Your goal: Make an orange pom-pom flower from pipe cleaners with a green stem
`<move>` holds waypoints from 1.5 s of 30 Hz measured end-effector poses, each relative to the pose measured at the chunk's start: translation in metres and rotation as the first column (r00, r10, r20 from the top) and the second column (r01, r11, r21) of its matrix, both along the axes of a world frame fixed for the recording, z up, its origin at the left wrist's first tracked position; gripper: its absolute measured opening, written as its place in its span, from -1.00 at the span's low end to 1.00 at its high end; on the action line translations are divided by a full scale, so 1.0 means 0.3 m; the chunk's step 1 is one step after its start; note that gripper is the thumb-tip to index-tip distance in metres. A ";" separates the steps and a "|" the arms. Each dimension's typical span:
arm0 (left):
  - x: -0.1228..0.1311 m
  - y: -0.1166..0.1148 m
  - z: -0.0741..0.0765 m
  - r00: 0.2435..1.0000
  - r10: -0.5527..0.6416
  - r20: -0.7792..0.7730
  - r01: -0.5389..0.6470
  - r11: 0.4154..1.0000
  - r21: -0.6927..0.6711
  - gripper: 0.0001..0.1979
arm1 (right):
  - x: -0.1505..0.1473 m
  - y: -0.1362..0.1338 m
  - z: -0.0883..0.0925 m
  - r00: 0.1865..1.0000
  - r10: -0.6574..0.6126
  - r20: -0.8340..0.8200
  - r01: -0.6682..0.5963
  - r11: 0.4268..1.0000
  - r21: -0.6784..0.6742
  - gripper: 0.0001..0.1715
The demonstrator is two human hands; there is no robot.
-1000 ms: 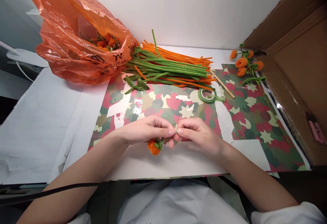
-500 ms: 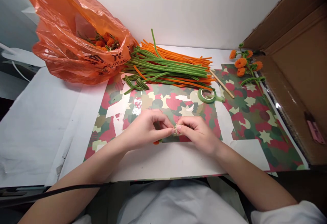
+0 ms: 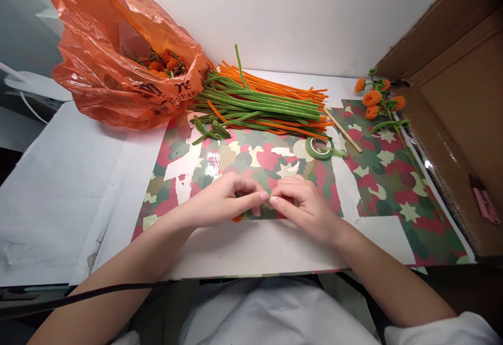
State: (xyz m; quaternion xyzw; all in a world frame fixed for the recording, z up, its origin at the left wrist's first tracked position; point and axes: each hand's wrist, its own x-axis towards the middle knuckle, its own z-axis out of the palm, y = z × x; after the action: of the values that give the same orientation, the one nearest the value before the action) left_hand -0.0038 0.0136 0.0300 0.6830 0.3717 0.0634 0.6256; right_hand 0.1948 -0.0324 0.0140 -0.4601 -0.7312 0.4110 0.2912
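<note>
My left hand [image 3: 230,202] and my right hand [image 3: 305,207] face each other at the middle of the table, fingertips nearly touching. Thumb and fingers are pinched on both hands. Whatever lies between the tips is too small and too covered to name. Below my left palm peeks a bit of orange fuzz [image 3: 237,218]; the rest of it is hidden by the hand. Beyond the hands lie a roll of green tape [image 3: 310,148] with its end loose, some bent green pipe cleaners [image 3: 212,131], and a bundle of straight green pipe cleaners [image 3: 275,101] with orange pipe cleaners [image 3: 271,84] behind.
An orange plastic bag [image 3: 118,93] holding orange flowers [image 3: 168,64] stands at back left. A wooden stick [image 3: 346,132] lies beside the tape. On the right are a stem of orange flowers [image 3: 372,98], a cardboard box [image 3: 451,88] and a pink cutter [image 3: 485,204].
A small pale piece visible between the fingertips before is now hardly seen. The fingers have shifted slightly, and the orange fuzz under my left hand sits a little further left.
</note>
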 end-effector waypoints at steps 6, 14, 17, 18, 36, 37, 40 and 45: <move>-0.011 0.008 -0.002 0.995 -0.078 0.068 0.085 0.991 -0.105 -0.68 | 0.001 -0.004 0.010 0.995 0.096 -0.023 -0.095 0.995 0.024 -0.71; -0.015 0.003 -0.014 0.995 0.049 0.083 -0.030 0.975 -0.222 -0.73 | 0.000 -0.009 0.009 0.996 0.087 -0.021 -0.086 0.996 0.026 -0.75; -0.013 0.005 -0.016 0.990 0.054 0.132 -0.029 0.983 -0.183 -0.73 | 0.001 -0.009 0.011 0.996 0.087 -0.015 -0.087 0.996 0.024 -0.75; -0.012 0.005 -0.016 0.989 0.054 0.141 -0.030 0.986 -0.163 -0.74 | 0.001 -0.009 0.012 0.996 0.085 -0.014 -0.085 0.996 0.024 -0.74; -0.025 0.026 -0.008 0.975 -0.130 0.180 0.185 0.923 -0.337 -0.72 | 0.009 -0.007 0.014 0.974 0.220 -0.049 -0.214 0.972 0.098 -0.72; -0.025 0.028 -0.010 0.969 -0.135 0.207 0.205 0.907 -0.368 -0.75 | 0.009 -0.009 0.015 0.971 0.234 -0.057 -0.227 0.968 0.104 -0.73; -0.024 0.027 -0.015 0.963 -0.116 0.243 0.207 0.896 -0.392 -0.82 | 0.007 -0.013 0.015 0.968 0.234 -0.090 -0.224 0.968 0.112 -0.75; -0.020 0.018 -0.017 0.981 -0.066 0.183 0.117 0.953 -0.281 -0.84 | 0.004 -0.012 0.008 0.972 0.197 -0.129 -0.186 0.978 0.093 -0.72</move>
State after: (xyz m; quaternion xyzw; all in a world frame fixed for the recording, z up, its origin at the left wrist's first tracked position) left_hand -0.0100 0.0191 0.0249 0.5925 0.2897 0.0374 0.7508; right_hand 0.1959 -0.0361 0.0164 -0.3458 -0.7664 0.4382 0.3178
